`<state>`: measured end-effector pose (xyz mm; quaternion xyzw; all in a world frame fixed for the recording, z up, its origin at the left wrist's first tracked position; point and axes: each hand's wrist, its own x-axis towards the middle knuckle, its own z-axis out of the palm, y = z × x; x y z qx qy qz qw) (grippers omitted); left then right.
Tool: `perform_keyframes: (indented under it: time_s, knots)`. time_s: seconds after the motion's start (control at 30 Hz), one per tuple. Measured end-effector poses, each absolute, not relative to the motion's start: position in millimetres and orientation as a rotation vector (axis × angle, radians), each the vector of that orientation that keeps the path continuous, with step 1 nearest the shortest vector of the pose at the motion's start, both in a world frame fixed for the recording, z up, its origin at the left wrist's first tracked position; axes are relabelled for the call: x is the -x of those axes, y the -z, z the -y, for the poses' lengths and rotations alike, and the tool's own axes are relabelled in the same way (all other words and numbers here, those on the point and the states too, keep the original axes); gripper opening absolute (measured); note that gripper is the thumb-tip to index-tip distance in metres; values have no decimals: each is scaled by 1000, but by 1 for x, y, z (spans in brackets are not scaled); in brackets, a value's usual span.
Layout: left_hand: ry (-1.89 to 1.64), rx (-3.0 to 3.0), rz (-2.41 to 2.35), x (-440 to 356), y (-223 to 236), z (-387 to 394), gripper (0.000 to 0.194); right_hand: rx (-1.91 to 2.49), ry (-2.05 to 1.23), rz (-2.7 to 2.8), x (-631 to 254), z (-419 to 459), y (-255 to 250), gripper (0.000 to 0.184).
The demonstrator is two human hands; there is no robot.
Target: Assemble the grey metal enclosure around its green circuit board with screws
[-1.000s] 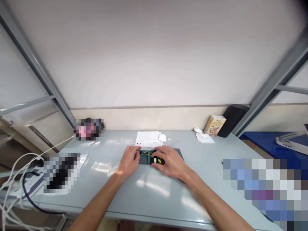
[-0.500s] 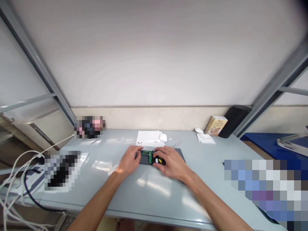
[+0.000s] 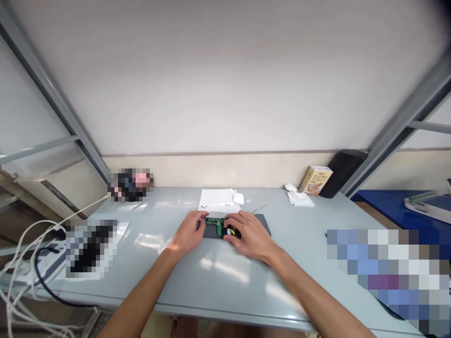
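In the head view, an L-shaped green circuit board (image 3: 219, 227) joins a black part (image 3: 227, 232) that carries a small white label and a yellow piece. It is held over a dark grey flat pad (image 3: 210, 231) on the desk. My left hand (image 3: 192, 231) has thumb and fingertips closed at the board's left end. My right hand (image 3: 248, 234) curls over the black part from the right, thumb at the near side and fingers at the far side, covering much of it. A thin metal tool (image 3: 260, 208) lies just behind my right hand.
White paper (image 3: 215, 197) with several tiny dark screws and a white case (image 3: 238, 199) lie behind. Crumpled tissue (image 3: 300, 198), a carton (image 3: 316, 180) and a black cylinder (image 3: 343, 171) stand at back right. Cables (image 3: 21, 291) tangle at left; blurred items lie on both sides.
Both hands keep their hold on the circuit board assembly, with hardly any movement. The whole view has shifted slightly.
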<state>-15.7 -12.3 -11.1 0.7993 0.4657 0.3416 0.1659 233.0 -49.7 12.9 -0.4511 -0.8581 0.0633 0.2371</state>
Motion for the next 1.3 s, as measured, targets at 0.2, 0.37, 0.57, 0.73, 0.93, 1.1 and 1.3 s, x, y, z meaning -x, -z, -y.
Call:
perform_keyframes:
  time_s: [0.2,0.37,0.57,0.73,0.93,1.1,1.3]
  knots:
    - [-975,-2264,-1325,16,12,11,29,1215,-183,2321,-233,50,-16,21]
    - [-961,-2283,-1267,19,15,8,31,1220,-175,2307,-231,52,-14,24]
    - [-903,-2335,-1211,22,11,9,32,1248,-167,2396,-229,54,-14,23]
    - [-868,-2337,-1217,22,11,10,32,1251,-186,2424,-228,56,-19,26]
    - [-874,-2332,-1246,22,11,10,32,1181,-312,2332,-238,55,-22,34]
    - [-956,-2359,-1263,21,4,12,30,1136,-216,2053,-252,48,-25,27]
    - [-972,-2571,-1107,10,-13,23,28,1045,-52,1586,-266,42,-30,13]
